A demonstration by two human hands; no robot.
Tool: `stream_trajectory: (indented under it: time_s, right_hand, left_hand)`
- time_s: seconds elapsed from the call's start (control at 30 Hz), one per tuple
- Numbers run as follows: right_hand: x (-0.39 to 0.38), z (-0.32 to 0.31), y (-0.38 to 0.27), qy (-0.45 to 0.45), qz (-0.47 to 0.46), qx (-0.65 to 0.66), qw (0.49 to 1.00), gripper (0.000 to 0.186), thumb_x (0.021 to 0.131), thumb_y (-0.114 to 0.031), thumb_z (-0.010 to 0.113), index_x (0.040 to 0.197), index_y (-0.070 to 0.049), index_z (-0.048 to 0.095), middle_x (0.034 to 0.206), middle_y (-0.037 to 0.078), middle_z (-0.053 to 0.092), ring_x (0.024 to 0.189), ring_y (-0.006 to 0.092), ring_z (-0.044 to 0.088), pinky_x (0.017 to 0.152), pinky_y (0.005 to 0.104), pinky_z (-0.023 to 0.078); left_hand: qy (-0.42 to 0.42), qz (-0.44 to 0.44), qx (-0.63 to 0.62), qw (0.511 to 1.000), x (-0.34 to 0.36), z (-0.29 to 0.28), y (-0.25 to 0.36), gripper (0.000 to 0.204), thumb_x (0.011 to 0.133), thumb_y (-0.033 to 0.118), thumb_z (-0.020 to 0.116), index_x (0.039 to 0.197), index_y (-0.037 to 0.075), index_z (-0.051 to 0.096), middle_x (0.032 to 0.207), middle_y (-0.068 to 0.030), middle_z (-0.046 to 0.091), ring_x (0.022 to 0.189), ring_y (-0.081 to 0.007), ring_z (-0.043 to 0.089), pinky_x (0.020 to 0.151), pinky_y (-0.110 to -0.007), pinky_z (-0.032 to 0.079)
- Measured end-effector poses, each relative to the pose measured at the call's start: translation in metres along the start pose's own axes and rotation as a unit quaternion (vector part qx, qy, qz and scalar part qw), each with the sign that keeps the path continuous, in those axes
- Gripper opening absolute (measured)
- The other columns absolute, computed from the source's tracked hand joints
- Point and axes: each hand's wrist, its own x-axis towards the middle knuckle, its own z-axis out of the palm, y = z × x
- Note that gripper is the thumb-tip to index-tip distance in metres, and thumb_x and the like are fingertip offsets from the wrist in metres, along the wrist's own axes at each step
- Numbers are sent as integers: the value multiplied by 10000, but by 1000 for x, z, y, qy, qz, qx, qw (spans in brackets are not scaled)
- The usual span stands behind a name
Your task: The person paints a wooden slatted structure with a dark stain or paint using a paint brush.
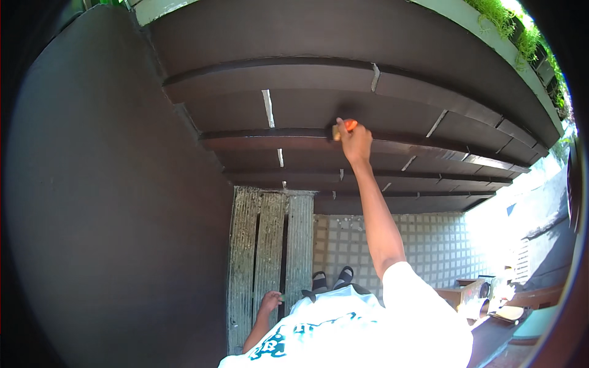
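Note:
Stretched up and forward, my right hand (357, 145) is closed around a paintbrush with an orange handle (350, 124) and a yellowish band. Its dark bristle end is hard to make out against the brown wall (319, 110), where it meets a ridge. Light unpainted-looking strips (268, 109) cross the wall between its long raised ridges (264, 140). Low at my side, my left hand (270, 300) hangs over weathered planks with its fingers curled. A small pale bit shows at those fingertips, too small to name.
A plain brown wall (123, 184) rises close on my left. Worn ribbed planks (300, 245) lie beside my sandalled feet (345, 276) on a checkered tile floor (423, 245). Wooden furniture and assorted items (460, 295) stand at the lower right. Green plants (497, 15) hang over the top edge.

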Motion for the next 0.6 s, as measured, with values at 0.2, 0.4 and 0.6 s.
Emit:
stream_trajectory:
  time_s: [0.2,0.4,0.6]
  right_hand:
    - [31,12,50,21,54,55,997,397,940,-411,691,855,-27,751,757,205,714,812,417,710,769,470,557]
    - [34,-30,25,-2,-40,-160,986,308,938,-322,688,884,-22,726,761,199,716,828,408,716,774,499,569]
    - [31,16,-11,-37,-136,-128,982,348,950,-330,660,816,-14,715,773,242,701,786,441,703,757,516,574]
  left_hand:
    - [5,25,-12,1000,1,18,21,233,1035,182,482,1167,111,660,981,-36,723,785,-147,680,699,-325,524]
    - [29,27,-40,998,-16,35,13,229,1005,139,478,1137,109,662,950,-39,716,760,-138,669,651,-309,511]
    - [58,-9,-42,997,-16,54,5,238,986,107,471,1130,99,660,957,-54,719,745,-146,669,654,-312,516]
